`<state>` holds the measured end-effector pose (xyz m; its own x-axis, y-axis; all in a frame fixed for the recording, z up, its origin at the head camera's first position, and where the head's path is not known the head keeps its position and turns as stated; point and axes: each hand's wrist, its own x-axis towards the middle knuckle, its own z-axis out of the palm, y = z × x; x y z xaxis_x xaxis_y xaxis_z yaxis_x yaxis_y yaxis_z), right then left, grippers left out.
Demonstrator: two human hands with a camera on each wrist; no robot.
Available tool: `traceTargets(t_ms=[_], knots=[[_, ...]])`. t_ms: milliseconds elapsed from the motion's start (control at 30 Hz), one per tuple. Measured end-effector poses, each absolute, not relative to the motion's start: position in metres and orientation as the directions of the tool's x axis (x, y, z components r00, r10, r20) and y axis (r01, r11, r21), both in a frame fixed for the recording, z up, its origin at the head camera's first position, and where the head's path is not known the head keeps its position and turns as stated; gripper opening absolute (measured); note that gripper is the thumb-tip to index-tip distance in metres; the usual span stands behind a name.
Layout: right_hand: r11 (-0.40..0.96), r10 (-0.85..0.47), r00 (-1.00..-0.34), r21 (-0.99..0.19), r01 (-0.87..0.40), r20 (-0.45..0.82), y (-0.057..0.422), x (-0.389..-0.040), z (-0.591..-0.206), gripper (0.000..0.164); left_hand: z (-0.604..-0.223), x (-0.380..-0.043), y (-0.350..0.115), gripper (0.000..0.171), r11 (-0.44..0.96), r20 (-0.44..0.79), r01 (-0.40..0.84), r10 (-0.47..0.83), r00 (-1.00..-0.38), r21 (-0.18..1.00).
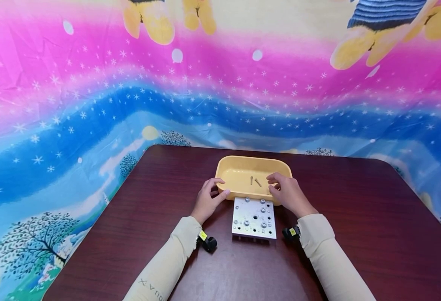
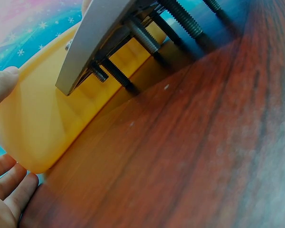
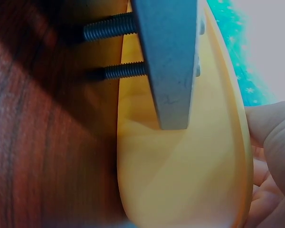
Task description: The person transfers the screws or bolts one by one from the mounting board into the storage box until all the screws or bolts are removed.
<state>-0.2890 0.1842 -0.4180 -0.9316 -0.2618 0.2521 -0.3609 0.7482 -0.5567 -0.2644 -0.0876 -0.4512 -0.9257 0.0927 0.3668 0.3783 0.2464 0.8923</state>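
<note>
Yellow tray [image 1: 237, 176] has room between left hand [image 1: 207, 200], gripping its edge, and right hand [image 1: 289, 193] (fingers parted, empty).

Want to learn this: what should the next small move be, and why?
Perhaps move the right hand to the slanted screw: the hand's fingertips reach over the yellow tray, where that screw and another lie loose, and the metal plate has unfilled holes.

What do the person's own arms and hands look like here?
The left hand and right hand are gloveless. The left sleeve and right sleeve are long and pale beige, the left with dark lettering. A black device with a yellow label sits by each sleeve end.
</note>
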Motion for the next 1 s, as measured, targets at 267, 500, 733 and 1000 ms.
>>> traceTargets(t_ms=[267, 500, 733, 1000], knots=[[0.745, -0.258, -0.932, -0.561, -0.36, 0.256, 0.184, -0.288, -0.416, 0.029, -0.453, -0.265, -0.087, 0.036, 0.254, 0.378, 0.39, 0.094, -0.921, 0.885], [0.732, -0.257, -0.925, -0.569, -0.375, 0.279, 0.186, -0.286, -0.411, 0.026, -0.452, -0.265, -0.087, 0.035, 0.245, 0.374, 0.386, 0.096, -0.922, 0.889], [0.703, -0.297, -0.901, -0.565, -0.431, 0.317, 0.178, -0.277, -0.394, 0.026, -0.451, -0.265, -0.088, 0.036, 0.249, 0.367, 0.379, 0.094, -0.925, 0.891], [0.657, -0.406, -0.874, -0.58, -0.482, 0.266, 0.168, -0.262, -0.375, 0.024, -0.451, -0.265, -0.088, 0.035, 0.245, 0.358, 0.37, 0.094, -0.929, 0.896]])
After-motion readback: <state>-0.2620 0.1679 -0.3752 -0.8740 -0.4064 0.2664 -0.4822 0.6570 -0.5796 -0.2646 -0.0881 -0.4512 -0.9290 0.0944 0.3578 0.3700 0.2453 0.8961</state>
